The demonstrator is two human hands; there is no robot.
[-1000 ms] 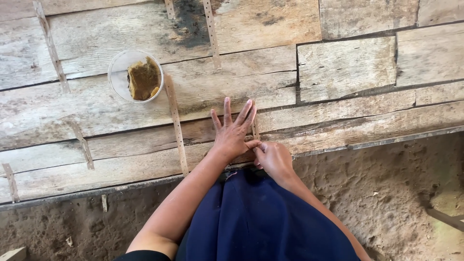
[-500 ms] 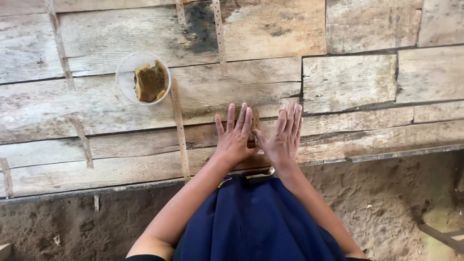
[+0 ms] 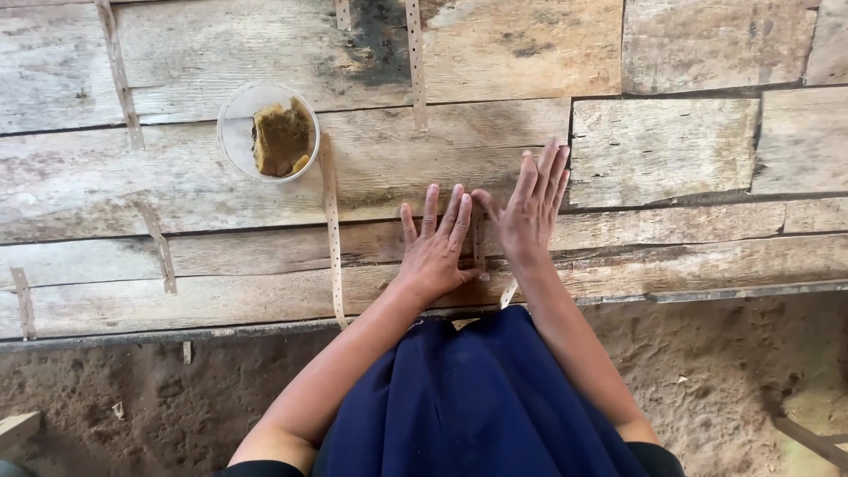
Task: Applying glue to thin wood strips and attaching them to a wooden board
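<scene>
Wooden strip, thin and pale, lies flat between both hands.

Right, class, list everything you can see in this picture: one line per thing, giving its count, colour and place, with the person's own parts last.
Wooden planks: many, weathered grey-brown, laid edge to edge as a work surface across the upper picture.
Bowl: one, clear, on the planks at upper left.
Brown lump: one, yellow-brown, inside the bowl.
Thin strips: several, pale tan, lying along and across the planks; one runs down from the bowl.
Strip under the hands: one, tan, between the two hands.
Sandy ground: brown, below the planks' edge.
Blue cloth: one, dark blue, on the person's lap.
Left hand: flat on the planks, fingers spread.
Right hand: flat, beside the left.
</scene>
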